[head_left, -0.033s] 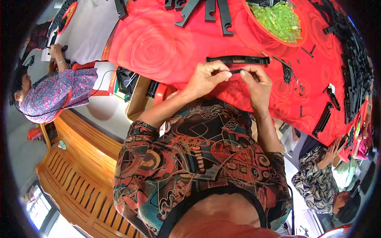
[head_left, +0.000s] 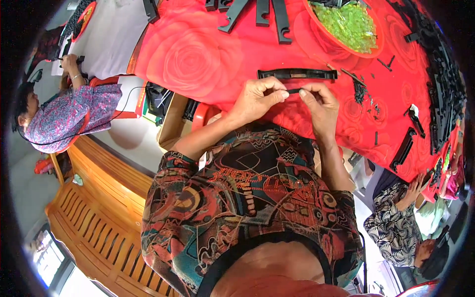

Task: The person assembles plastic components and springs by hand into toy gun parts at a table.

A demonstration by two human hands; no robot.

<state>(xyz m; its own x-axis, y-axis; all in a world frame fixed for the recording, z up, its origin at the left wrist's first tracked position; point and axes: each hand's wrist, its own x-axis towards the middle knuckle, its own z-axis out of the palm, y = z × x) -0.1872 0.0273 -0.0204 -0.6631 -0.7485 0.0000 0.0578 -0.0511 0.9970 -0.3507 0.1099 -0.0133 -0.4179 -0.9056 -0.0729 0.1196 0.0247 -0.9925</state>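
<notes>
Between my two hands is a small, thin black strip [head_left: 294, 90], pinched at both ends in front of my chest. My left hand [head_left: 260, 99] holds its left end with thumb and forefinger. The other end sits between the thumb and forefinger of my right hand [head_left: 321, 105]. Just beyond my fingertips a long black plastic part [head_left: 298, 74] lies flat on the red, rose-patterned tablecloth [head_left: 195, 59], with a brownish patch at its middle. My fingertips cover the strip's ends.
An orange-rimmed bowl [head_left: 380, 45] of yellow-green small pieces stands at the far right. Several long black parts [head_left: 281, 24] lie at the back, with more piled along the right. Small black bits [head_left: 360, 91] are scattered right of my hands. Co-workers sit left [head_left: 74, 116] and right [head_left: 396, 225].
</notes>
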